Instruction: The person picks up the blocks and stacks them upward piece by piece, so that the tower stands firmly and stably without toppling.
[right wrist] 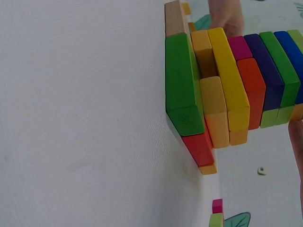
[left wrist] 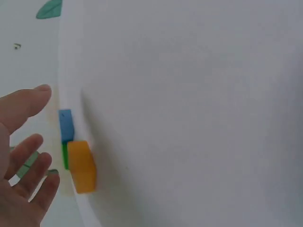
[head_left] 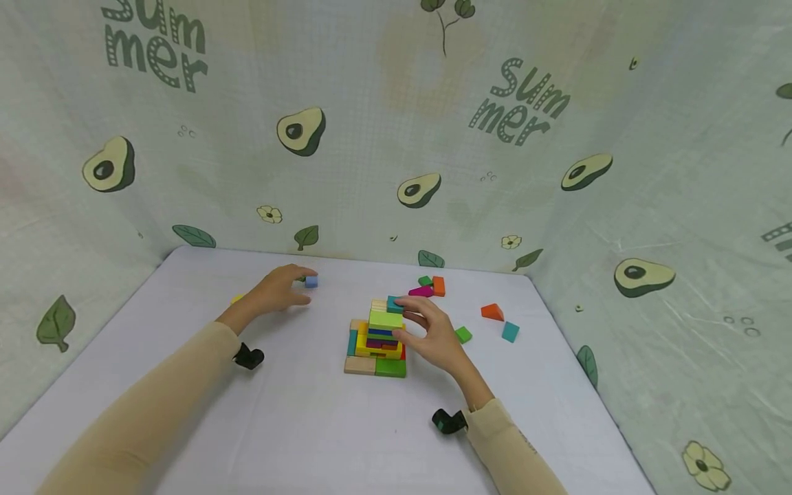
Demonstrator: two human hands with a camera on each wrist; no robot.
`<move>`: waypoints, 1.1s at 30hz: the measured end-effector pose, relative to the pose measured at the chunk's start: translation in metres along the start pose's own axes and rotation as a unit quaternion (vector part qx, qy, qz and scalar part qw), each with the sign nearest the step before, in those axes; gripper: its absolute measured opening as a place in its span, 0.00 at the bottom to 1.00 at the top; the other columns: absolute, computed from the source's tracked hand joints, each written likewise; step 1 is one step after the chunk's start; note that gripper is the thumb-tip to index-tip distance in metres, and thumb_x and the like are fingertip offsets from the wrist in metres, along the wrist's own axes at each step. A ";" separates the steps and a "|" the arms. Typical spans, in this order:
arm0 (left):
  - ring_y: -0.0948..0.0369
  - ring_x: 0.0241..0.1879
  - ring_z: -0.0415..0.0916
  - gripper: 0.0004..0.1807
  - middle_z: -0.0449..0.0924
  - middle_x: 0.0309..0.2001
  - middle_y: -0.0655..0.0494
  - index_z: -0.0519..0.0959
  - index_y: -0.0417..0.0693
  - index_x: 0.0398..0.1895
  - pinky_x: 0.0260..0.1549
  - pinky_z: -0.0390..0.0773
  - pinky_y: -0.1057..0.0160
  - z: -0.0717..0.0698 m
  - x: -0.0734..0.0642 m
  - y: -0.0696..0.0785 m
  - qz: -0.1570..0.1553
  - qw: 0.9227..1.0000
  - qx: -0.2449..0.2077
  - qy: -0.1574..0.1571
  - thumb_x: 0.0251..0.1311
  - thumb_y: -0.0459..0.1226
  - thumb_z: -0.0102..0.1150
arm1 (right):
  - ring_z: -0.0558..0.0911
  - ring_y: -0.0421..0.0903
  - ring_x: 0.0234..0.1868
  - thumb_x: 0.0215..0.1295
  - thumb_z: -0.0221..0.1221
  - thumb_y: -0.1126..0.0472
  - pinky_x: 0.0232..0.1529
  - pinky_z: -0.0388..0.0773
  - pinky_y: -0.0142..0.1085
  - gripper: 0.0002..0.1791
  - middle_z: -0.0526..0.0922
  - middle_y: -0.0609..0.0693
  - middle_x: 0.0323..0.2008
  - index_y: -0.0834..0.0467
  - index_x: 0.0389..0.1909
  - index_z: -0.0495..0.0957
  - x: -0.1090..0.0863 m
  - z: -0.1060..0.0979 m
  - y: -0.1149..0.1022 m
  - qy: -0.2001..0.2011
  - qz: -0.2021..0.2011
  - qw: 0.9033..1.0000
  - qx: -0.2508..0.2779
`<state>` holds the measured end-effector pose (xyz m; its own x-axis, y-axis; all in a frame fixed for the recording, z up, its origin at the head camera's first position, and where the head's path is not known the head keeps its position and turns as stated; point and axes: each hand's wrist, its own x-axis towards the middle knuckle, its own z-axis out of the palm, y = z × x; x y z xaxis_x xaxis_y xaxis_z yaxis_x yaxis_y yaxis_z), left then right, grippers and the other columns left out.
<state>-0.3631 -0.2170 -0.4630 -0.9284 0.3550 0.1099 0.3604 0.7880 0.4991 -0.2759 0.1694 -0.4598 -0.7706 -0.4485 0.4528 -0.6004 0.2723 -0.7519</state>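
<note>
My left hand (head_left: 276,291) reaches over the back left of the table, its fingers apart and its fingertips beside a small blue block (head_left: 311,282). In the left wrist view a yellow-orange block (left wrist: 82,167) stands near that blue block, with a green block (left wrist: 65,156) partly hidden between them. My right hand (head_left: 433,338) is at the right side of a stepped tower of coloured blocks (head_left: 383,337). Its index fingertip is at a teal block (head_left: 394,304) on top, and its thumb lies along the tower's right front. The tower has a wider bottom layer with a green block (right wrist: 182,87).
Right of the tower lie loose blocks: a green one (head_left: 463,335), an orange wedge (head_left: 492,312) and a teal one (head_left: 510,332). Behind them are a magenta block (head_left: 421,291) and an orange block (head_left: 438,286). A patterned cloth (head_left: 371,137) hangs behind the white table (head_left: 309,426).
</note>
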 end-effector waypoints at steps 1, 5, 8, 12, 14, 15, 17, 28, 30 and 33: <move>0.36 0.70 0.67 0.36 0.72 0.72 0.38 0.73 0.47 0.75 0.68 0.70 0.33 0.000 -0.002 -0.007 -0.010 1.000 0.010 -0.006 0.65 0.40 0.74 | 0.77 0.46 0.71 0.66 0.72 0.69 0.68 0.77 0.39 0.33 0.77 0.47 0.68 0.52 0.71 0.76 0.000 0.000 0.000 0.000 -0.001 1.000 0.001; 0.36 0.65 0.69 0.35 0.74 0.66 0.36 0.75 0.44 0.72 0.64 0.73 0.34 0.000 -0.012 -0.027 -0.037 0.999 0.025 -0.014 0.62 0.40 0.76 | 0.77 0.47 0.71 0.66 0.72 0.70 0.68 0.77 0.40 0.33 0.77 0.48 0.68 0.52 0.71 0.76 0.000 0.000 0.001 0.000 -0.006 1.000 0.005; 0.42 0.58 0.74 0.30 0.77 0.60 0.37 0.77 0.41 0.66 0.62 0.77 0.39 -0.001 -0.019 -0.034 -0.046 0.999 0.011 -0.015 0.63 0.39 0.76 | 0.77 0.46 0.71 0.66 0.72 0.69 0.68 0.77 0.40 0.33 0.77 0.48 0.68 0.52 0.71 0.76 0.001 0.000 0.001 0.000 -0.006 1.000 0.005; 0.48 0.50 0.78 0.23 0.81 0.51 0.40 0.79 0.36 0.59 0.58 0.81 0.43 -0.005 -0.026 -0.035 -0.041 0.999 -0.005 -0.022 0.64 0.36 0.74 | 0.77 0.46 0.71 0.66 0.72 0.69 0.68 0.77 0.39 0.33 0.77 0.48 0.68 0.52 0.71 0.76 0.002 -0.001 0.001 0.000 -0.004 1.000 0.005; 0.48 0.48 0.78 0.21 0.83 0.49 0.42 0.79 0.35 0.57 0.57 0.82 0.44 -0.006 -0.028 -0.032 -0.043 0.999 -0.008 -0.025 0.65 0.35 0.74 | 0.77 0.47 0.70 0.66 0.72 0.69 0.68 0.77 0.39 0.33 0.77 0.48 0.68 0.52 0.71 0.76 0.001 -0.001 0.001 0.000 -0.006 1.000 0.004; 0.49 0.48 0.78 0.20 0.83 0.48 0.43 0.80 0.35 0.56 0.57 0.82 0.44 -0.006 -0.028 -0.031 -0.040 0.999 -0.010 -0.024 0.64 0.34 0.74 | 0.77 0.48 0.70 0.66 0.72 0.69 0.68 0.77 0.39 0.33 0.77 0.49 0.68 0.52 0.71 0.76 0.001 -0.001 0.002 0.001 -0.008 1.000 0.005; 0.50 0.47 0.79 0.20 0.84 0.48 0.44 0.80 0.36 0.55 0.56 0.83 0.46 -0.005 -0.028 -0.028 -0.037 0.999 -0.017 -0.018 0.64 0.34 0.74 | 0.77 0.48 0.70 0.67 0.72 0.69 0.68 0.77 0.39 0.33 0.77 0.49 0.68 0.52 0.71 0.76 0.001 0.000 0.003 0.001 -0.010 1.000 0.005; 0.55 0.50 0.82 0.22 0.86 0.53 0.53 0.84 0.44 0.60 0.54 0.86 0.52 -0.010 -0.018 0.057 0.093 0.993 -0.040 0.054 0.64 0.37 0.76 | 0.77 0.47 0.70 0.66 0.72 0.68 0.68 0.77 0.38 0.33 0.76 0.48 0.69 0.51 0.71 0.76 0.000 0.000 0.001 0.001 -0.002 1.000 0.002; 0.58 0.49 0.82 0.21 0.86 0.53 0.56 0.85 0.47 0.60 0.54 0.87 0.55 -0.011 -0.017 0.080 0.119 0.990 -0.050 0.051 0.64 0.38 0.76 | 0.77 0.47 0.71 0.66 0.72 0.68 0.68 0.77 0.38 0.33 0.76 0.47 0.69 0.51 0.71 0.76 0.000 -0.001 0.001 0.000 -0.001 1.000 0.002; 0.60 0.50 0.83 0.21 0.86 0.54 0.57 0.85 0.48 0.61 0.55 0.86 0.57 -0.012 -0.016 0.108 0.157 0.984 -0.071 0.046 0.65 0.39 0.76 | 0.77 0.48 0.71 0.67 0.72 0.68 0.68 0.77 0.39 0.33 0.76 0.48 0.69 0.51 0.71 0.76 0.000 -0.001 0.000 -0.001 -0.002 1.000 0.003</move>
<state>-0.3104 -0.1439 -0.4010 -0.7797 0.5182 0.3515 0.6208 0.5661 0.5424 -0.2767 0.1698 -0.4597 -0.7674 -0.4521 0.4547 -0.6025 0.2657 -0.7526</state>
